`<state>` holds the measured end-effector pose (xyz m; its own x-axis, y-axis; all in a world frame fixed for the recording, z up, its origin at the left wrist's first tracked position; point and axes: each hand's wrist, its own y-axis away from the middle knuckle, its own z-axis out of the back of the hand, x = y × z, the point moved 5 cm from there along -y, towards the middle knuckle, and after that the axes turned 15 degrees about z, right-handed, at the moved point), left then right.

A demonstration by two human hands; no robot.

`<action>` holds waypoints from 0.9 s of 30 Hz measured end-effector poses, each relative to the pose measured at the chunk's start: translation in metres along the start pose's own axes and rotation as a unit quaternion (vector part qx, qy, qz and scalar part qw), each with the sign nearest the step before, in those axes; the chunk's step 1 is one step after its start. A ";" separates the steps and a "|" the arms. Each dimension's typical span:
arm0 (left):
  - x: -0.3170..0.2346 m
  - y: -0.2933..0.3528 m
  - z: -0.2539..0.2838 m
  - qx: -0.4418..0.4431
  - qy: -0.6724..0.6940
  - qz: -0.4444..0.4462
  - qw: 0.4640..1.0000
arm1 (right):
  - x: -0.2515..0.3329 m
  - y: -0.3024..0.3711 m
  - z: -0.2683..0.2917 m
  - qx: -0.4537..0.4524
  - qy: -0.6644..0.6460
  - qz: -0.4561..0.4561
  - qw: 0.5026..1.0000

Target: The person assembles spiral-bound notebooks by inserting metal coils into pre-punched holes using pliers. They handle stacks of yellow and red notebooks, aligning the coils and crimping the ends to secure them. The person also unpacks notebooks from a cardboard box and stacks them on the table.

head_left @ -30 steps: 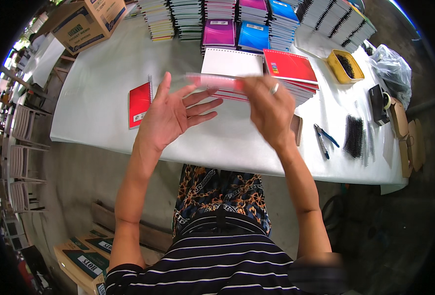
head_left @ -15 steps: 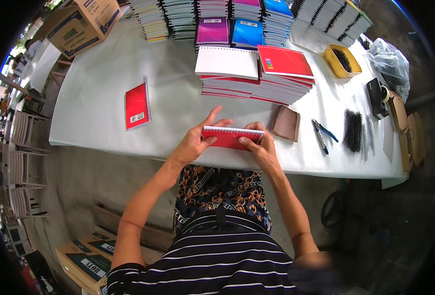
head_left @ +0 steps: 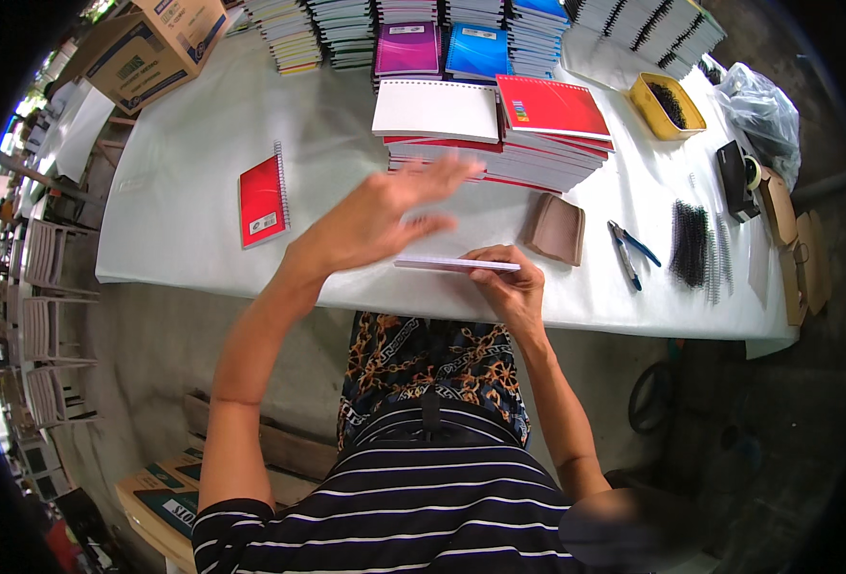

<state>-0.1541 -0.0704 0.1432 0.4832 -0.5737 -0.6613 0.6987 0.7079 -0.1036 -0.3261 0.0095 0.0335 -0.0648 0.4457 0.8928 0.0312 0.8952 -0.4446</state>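
Observation:
My right hand [head_left: 509,282] pinches a thin red-covered notepad [head_left: 442,264] by its right end. The pad is seen nearly edge-on, its white edge up, above the table's near side. My left hand [head_left: 389,212] is off the pad, blurred, with fingers stretched and the thumb apart, holding nothing. Its fingertips reach in front of a stack of red-covered pads [head_left: 547,165]. On that stack lie a white punched pad [head_left: 437,110] and a red punched pad [head_left: 555,107]. To the left rests a red spiral-bound notebook [head_left: 263,203].
Right of my hands lie a brown folded pad [head_left: 557,230], blue-handled pliers [head_left: 630,253] and black wire spirals [head_left: 691,244]. Further back are a yellow tub [head_left: 670,107], a black tape dispenser [head_left: 736,182] and a plastic bag [head_left: 762,110]. Finished-looking notebook stacks [head_left: 408,48] and a cardboard box [head_left: 145,62] stand behind.
My left hand has let go of the pad and moved up toward the stack. The pad, now held by my right hand alone, has tipped from showing its red cover to nearly edge-on.

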 end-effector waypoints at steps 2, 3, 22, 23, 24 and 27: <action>0.010 0.023 -0.009 0.050 0.129 0.051 0.989 | -0.003 0.004 0.004 -0.051 -0.096 -0.027 0.994; 0.016 0.032 -0.015 0.073 0.190 0.078 0.976 | -0.006 0.004 0.004 -0.074 -0.146 -0.040 0.986; -0.006 0.002 0.015 -0.249 -0.112 0.028 0.962 | -0.012 -0.009 0.014 -0.113 -0.229 -0.116 0.960; 0.001 -0.014 0.020 -0.260 -0.202 0.003 0.944 | -0.015 -0.008 0.017 -0.110 -0.217 -0.121 0.962; 0.007 -0.027 0.025 -0.269 -0.294 -0.019 0.917 | -0.017 -0.007 0.015 -0.096 -0.207 -0.123 0.966; 0.038 -0.052 0.027 -0.185 -0.378 -0.028 0.907 | -0.017 -0.001 0.011 -0.066 -0.152 -0.133 0.977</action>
<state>-0.1578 -0.1398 0.1433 0.7737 -0.6325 0.0358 0.5761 0.6789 -0.4552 -0.3362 0.0013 0.0179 -0.3814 0.1950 0.9036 0.1004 0.9804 -0.1692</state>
